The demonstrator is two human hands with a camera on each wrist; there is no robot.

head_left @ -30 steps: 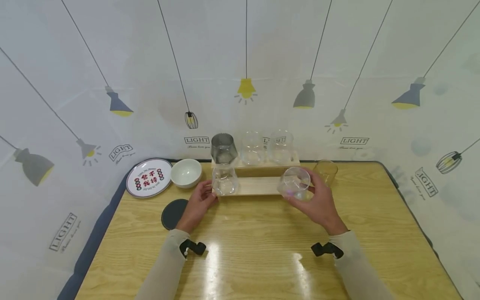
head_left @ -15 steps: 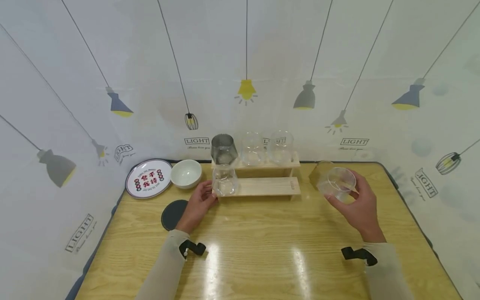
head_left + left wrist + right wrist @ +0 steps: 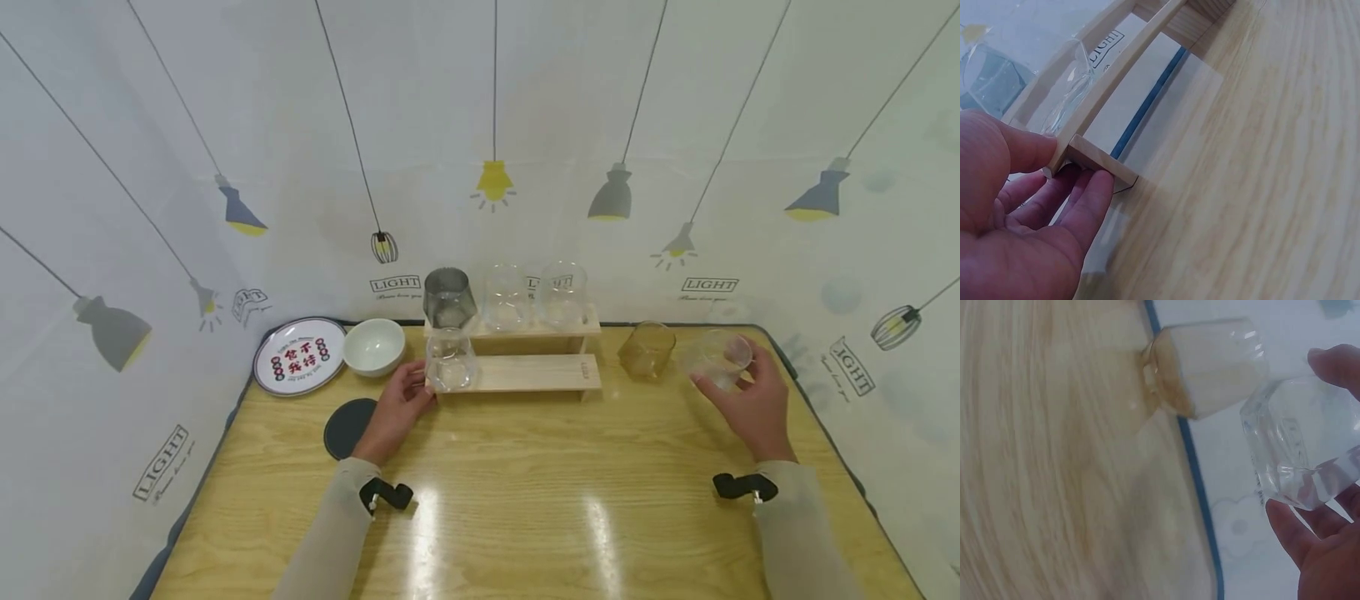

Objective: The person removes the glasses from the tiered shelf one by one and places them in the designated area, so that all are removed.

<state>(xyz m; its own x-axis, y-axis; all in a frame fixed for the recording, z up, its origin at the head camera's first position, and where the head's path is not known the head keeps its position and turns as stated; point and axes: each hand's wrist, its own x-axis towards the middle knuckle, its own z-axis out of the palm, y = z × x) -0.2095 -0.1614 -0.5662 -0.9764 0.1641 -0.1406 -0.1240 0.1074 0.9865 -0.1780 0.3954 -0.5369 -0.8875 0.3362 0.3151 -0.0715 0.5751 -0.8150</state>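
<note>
Head view: right hand [image 3: 756,410], fingers clamped on a clear glass [image 3: 717,360]; left hand [image 3: 394,412] pinching the rack's [image 3: 534,373] end. Best held steady, clear of the amber cup [image 3: 647,353].

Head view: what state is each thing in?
Right-side glass, held by the right hand
Wooden rack, standing, gripped by the left hand
Amber glass, upright, unheld
Smoky glass, upright on the rack
Back clear glasses, upright on the rack
Front clear glass, upright on the rack
Bowl, upright
Plate, printed face showing
Dark disc, flat
</note>
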